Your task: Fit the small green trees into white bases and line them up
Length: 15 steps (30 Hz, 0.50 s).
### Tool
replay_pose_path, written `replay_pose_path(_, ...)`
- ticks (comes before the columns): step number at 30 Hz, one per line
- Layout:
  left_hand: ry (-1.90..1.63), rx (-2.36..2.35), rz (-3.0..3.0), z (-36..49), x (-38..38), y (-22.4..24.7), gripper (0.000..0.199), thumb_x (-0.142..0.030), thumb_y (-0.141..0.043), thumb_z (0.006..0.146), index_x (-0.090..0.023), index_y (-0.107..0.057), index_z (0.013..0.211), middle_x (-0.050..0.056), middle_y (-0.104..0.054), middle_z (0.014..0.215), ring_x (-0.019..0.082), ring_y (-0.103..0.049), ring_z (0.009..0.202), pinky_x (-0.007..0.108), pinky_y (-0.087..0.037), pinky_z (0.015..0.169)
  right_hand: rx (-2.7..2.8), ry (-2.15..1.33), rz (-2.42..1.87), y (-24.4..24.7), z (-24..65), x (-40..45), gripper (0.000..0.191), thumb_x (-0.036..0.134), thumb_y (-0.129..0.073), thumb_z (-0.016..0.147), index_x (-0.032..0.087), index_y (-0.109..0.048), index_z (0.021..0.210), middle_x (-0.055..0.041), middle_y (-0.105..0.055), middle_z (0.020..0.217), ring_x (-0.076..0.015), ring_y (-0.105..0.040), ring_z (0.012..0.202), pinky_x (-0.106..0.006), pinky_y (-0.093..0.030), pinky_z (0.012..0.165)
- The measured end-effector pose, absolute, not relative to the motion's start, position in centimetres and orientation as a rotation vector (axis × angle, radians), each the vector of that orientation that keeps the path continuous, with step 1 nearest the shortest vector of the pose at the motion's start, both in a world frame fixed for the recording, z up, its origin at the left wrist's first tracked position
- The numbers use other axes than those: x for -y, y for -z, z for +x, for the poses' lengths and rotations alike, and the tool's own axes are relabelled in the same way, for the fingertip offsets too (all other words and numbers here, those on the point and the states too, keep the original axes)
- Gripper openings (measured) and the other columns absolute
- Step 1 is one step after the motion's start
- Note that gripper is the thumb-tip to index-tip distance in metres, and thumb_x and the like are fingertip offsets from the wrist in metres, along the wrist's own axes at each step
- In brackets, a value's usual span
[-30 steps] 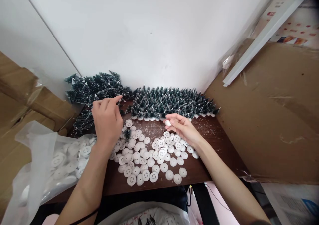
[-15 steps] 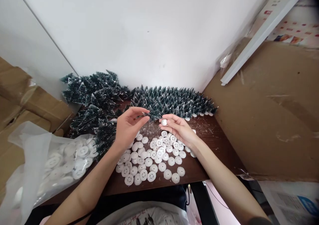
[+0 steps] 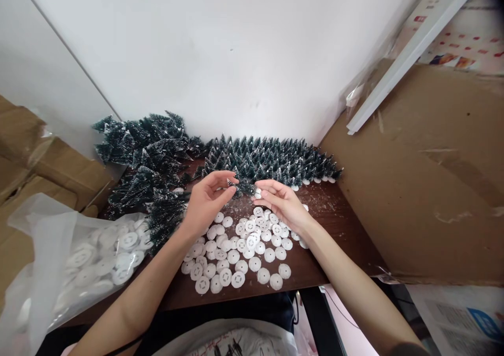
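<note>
Between my hands lies a small artificial pine tree point(image 3: 245, 187), dark green with white-flecked branches, held sideways above the table. My left hand point(image 3: 209, 196) pinches it near the tip with thumb and fingers. In my right hand point(image 3: 280, 202) a white round base point(image 3: 258, 193) is gripped between thumb and fingers, at the tree's lower end. Whether the stem sits in the base's hole is too small to tell. Below my hands, many loose white discs point(image 3: 238, 279) are spread over the dark brown table point(image 3: 315, 269), some with slots and some with a small centre hole.
Rows of upright trees point(image 3: 271, 159) stand along the white wall point(image 3: 220, 56). Loose trees point(image 3: 145, 140) are heaped at left. A clear plastic bag of discs point(image 3: 98, 256) sits at front left, near cardboard point(image 3: 71, 161). A large carton point(image 3: 425, 188) borders the right side.
The tree and the white base are now together between my hands, with the tree lying level and more visible. The whole view has shifted slightly.
</note>
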<state>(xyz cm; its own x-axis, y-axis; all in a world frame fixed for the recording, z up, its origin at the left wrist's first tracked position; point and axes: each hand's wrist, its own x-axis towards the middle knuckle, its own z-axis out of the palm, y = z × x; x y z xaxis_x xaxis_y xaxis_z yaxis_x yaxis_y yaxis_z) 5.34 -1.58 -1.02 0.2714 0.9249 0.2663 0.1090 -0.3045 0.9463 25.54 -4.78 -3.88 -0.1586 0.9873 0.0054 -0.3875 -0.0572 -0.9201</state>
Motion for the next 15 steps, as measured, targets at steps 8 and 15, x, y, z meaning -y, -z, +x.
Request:
replay_pose_path(8, -0.844, -0.989, 1.862, 5.5, 1.6, 1.4, 0.022, -0.032, -0.064, 0.083, -0.021, -0.07, 0.101, 0.007, -0.07, 0.109, 0.021, -0.065, 0.094, 0.037, -0.055, 0.082, 1.019, -1.495, -0.857, 3.9, 25.4, 4.8, 0.017, 0.029, -0.078, 0.077, 0.025, -0.076, 0.093, 0.0001, -0.071, 0.091, -0.0117, -0.065, 0.083, -0.031, -0.057, 0.087)
replay_pose_path(15, -0.619, -0.974, 1.969, 5.4, 1.3, 2.1, 0.022, -0.033, -0.063, 0.082, -0.021, -0.066, 0.099, 0.006, -0.07, 0.097, 0.022, -0.064, 0.087, 0.04, -0.053, 0.081, 1.029, -1.523, -0.892, 3.7, 25.5, 4.9, 0.019, 0.03, -0.079, 0.076, 0.023, -0.076, 0.093, -0.0005, -0.072, 0.089, -0.0111, -0.068, 0.076, -0.029, -0.058, 0.081)
